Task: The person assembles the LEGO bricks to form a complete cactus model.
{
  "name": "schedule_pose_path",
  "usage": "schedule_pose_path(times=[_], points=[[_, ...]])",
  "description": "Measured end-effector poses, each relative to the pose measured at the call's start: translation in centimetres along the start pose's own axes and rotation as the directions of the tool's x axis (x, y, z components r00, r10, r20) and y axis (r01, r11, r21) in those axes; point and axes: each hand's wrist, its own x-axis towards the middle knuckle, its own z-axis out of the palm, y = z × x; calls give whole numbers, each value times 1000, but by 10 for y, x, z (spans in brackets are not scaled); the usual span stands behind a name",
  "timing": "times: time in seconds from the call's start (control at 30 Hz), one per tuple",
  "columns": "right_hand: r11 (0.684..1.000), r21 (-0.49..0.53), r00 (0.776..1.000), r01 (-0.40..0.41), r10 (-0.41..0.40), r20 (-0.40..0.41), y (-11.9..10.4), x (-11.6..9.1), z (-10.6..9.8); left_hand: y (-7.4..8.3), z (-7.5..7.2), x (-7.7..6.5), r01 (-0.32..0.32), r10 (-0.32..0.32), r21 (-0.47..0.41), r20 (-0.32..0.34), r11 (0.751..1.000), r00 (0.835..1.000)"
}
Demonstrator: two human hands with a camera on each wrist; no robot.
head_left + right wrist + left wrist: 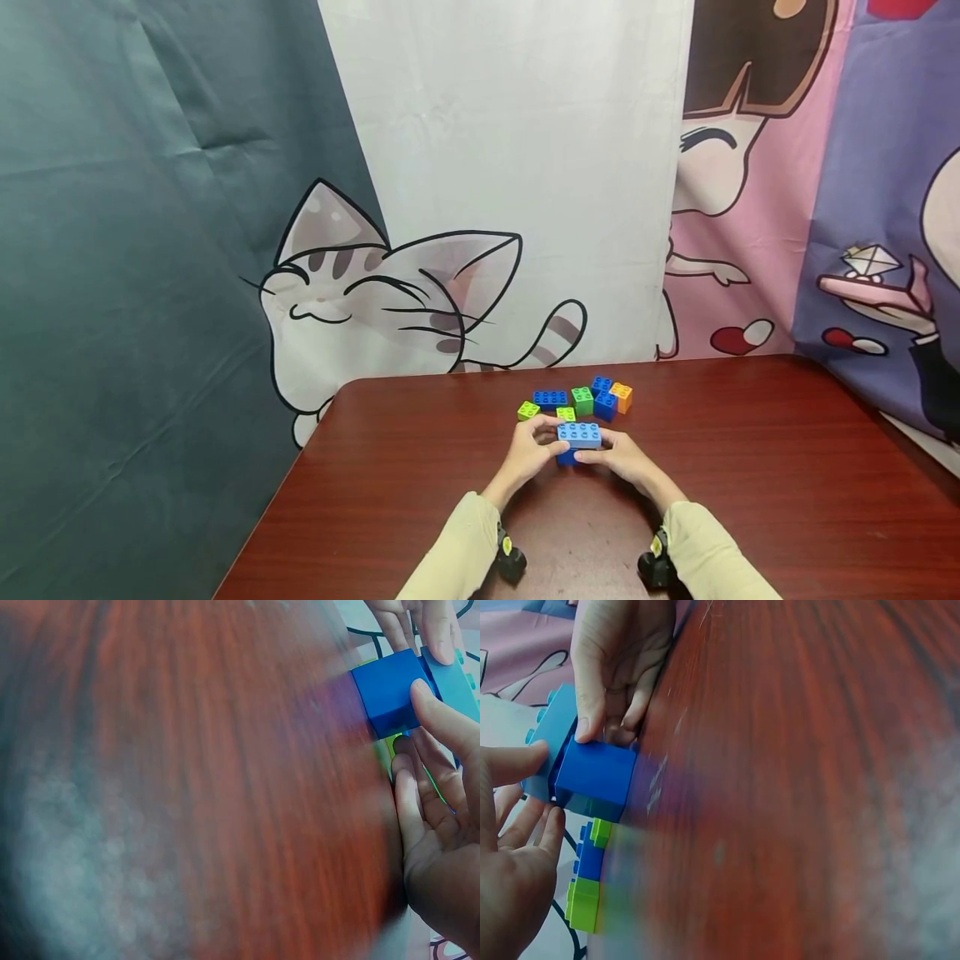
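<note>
Toy bricks [582, 402] on red-brown table [765, 475]

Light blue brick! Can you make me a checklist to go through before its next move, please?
1. Light blue brick has its studs facing up: ok.
2. Dark blue brick is underneath and rests on the table: looks ok.
3. Left grip pinches the light blue brick: ok.
4. Right grip steadies the dark blue brick, thumb against its side: ok.
5. The two bricks are pressed flush together: not ok, a gap shows between them in both wrist views.
6. The studs underneath are lined up: cannot tell, they are hidden.
</note>
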Motion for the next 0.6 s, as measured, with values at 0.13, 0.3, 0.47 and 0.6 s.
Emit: schedule_pose_path(times=[0.13, 0.3, 0.47, 0.6], points=[[1000, -1, 1000, -15, 15, -2, 0, 1, 0, 2, -2, 0, 2, -2, -23, -4, 1000, 1000], [1000, -8, 1000, -11, 11, -2, -1, 1, -1, 2, -2, 2, 8, -8, -8, 20, 1000, 1000], [1000, -2, 1000, -15, 15, -2, -1, 1, -1, 1, -4, 5, 19, -19, 1, 47, 1000, 999], [1000, -1, 1000, -20, 20, 1, -1, 0, -1, 1, -4, 5, 28, -28, 7, 61, 1000, 998]])
